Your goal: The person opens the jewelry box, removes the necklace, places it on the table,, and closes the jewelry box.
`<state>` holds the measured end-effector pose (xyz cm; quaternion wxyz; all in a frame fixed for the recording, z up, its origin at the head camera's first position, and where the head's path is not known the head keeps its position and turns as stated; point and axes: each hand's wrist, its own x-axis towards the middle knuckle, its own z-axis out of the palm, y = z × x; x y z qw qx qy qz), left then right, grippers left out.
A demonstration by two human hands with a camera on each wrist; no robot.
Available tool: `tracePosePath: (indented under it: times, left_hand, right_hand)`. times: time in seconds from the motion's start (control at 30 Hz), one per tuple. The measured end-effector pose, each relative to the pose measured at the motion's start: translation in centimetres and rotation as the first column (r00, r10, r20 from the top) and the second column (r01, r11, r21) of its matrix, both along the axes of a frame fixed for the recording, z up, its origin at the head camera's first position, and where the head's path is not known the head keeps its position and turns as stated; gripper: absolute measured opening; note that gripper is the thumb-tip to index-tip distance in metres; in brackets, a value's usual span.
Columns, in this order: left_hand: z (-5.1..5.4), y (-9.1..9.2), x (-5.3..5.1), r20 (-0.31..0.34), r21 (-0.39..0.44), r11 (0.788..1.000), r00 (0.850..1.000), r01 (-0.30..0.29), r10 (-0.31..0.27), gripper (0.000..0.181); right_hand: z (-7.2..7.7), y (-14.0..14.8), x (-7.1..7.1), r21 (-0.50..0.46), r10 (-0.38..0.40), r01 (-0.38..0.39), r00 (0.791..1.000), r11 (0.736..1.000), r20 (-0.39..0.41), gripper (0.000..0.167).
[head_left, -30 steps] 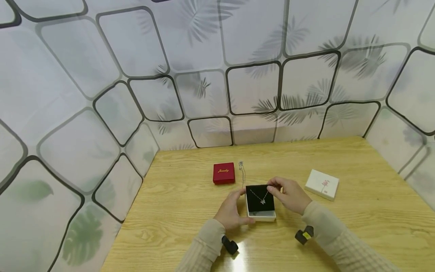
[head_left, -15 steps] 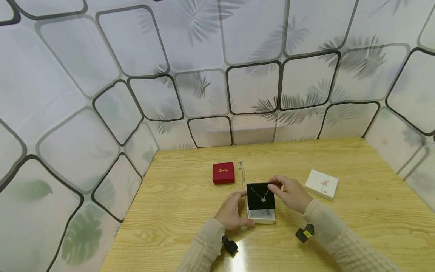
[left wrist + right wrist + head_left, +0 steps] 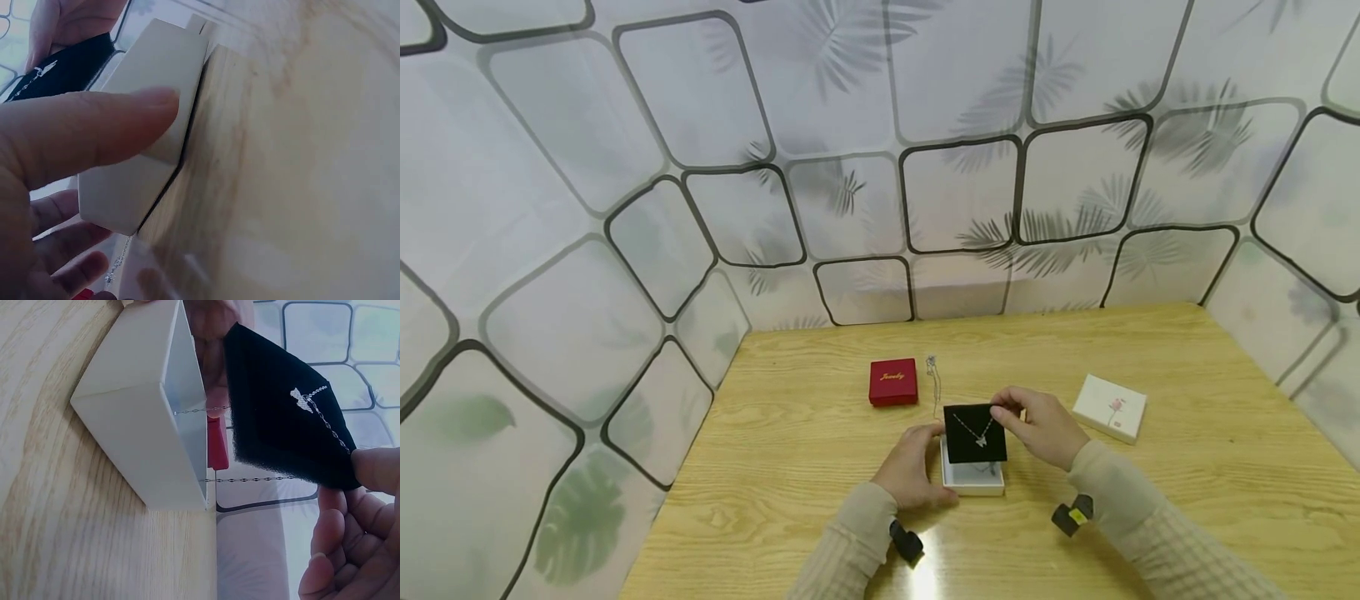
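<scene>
Black foam insert (image 3: 966,450): raised over white box (image 3: 973,491), tilted; probably light, squashy; best held by edges
Butterfly necklace (image 3: 302,400): fine chain, likely fragile
Right hand (image 3: 1040,428): pinches insert's corner
Left hand (image 3: 912,470): grips white box

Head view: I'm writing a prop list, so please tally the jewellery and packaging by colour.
Red: 1 (lettered box)
White: 2 (open box, flower-printed piece)
Black: 1 (pad)
Silver: 2 (chain with pendant, loose chain)
Total: 6
</scene>
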<state>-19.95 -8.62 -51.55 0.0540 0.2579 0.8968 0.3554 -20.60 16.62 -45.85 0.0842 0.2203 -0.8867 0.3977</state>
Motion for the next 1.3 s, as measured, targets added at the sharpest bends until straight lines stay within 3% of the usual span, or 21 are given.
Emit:
tracePosePath:
  times: [0.23, 0.57, 0.9, 1.13, 1.3]
  left_hand:
    - [0.1, 0.1, 0.0, 0.032, 0.028, 0.999, 0.999, -0.03, 0.029, 0.1]
    - [1.5, 0.1, 0.2, -0.028, 0.189, 0.979, 0.997, -0.072, 0.078, 0.063]
    - [2.4, 0.6, -0.5, -0.043, 0.399, 0.916, 0.997, -0.038, 0.061, 0.032]
    - [3.2, 1.5, -0.7, -0.005, 0.426, 0.899, 0.994, -0.099, 0.112, 0.019]
    - [5.3, 1.9, 0.4, 0.011, 0.459, 0.883, 0.994, -0.101, 0.108, 0.016]
  right_hand:
    - [-0.1, 0.0, -0.1, -0.002, 0.005, -0.005, 1.0, 1.0, -0.003, 0.01]
    - [0.0, 0.0, 0.0, -0.014, 0.01, -0.01, 1.0, 1.0, -0.008, 0.01]
    - [0.3, -0.1, 0.0, -0.013, 0.001, -0.002, 1.0, 1.0, -0.025, 0.012]
    - [0.3, -0.1, -0.1, -0.014, -0.004, 0.004, 1.0, 1.0, -0.025, 0.013]
    - [0.3, -0.2, -0.1, -0.019, 0.0, -0.001, 1.0, 1.0, -0.018, 0.013]
